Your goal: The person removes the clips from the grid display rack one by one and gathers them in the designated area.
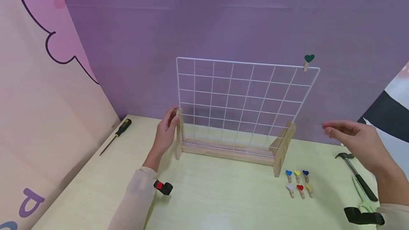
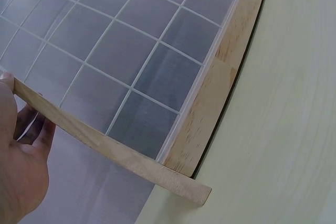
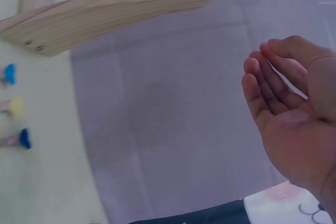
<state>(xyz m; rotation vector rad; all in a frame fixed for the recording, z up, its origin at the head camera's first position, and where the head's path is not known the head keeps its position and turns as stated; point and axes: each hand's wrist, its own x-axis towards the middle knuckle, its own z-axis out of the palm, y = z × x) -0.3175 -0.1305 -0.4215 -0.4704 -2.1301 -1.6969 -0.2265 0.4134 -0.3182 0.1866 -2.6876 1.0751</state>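
Observation:
A white wire grid panel [image 1: 243, 95] stands upright in a wooden stand [image 1: 228, 153] with a side post at each end. My left hand [image 1: 166, 130] holds the top of the left post [image 2: 100, 142], thumb on one side and fingers on the other. A clothespin with a green heart [image 1: 309, 59] is clipped on the grid's top bar near the right corner. My right hand [image 1: 359, 141] hovers in the air right of the stand, fingers loosely bent and nothing in them. Several small heart clothespins [image 1: 300, 188] lie in two rows on the table below it, to the left.
On the right of the table [image 1: 207, 194] lie a hammer [image 1: 358, 175] and light green scissors [image 1: 364, 198], partly covered by the right wrist's camera. A black and yellow screwdriver [image 1: 123, 127] lies at the back left. A purple backdrop [image 1: 204, 20] rises behind the grid.

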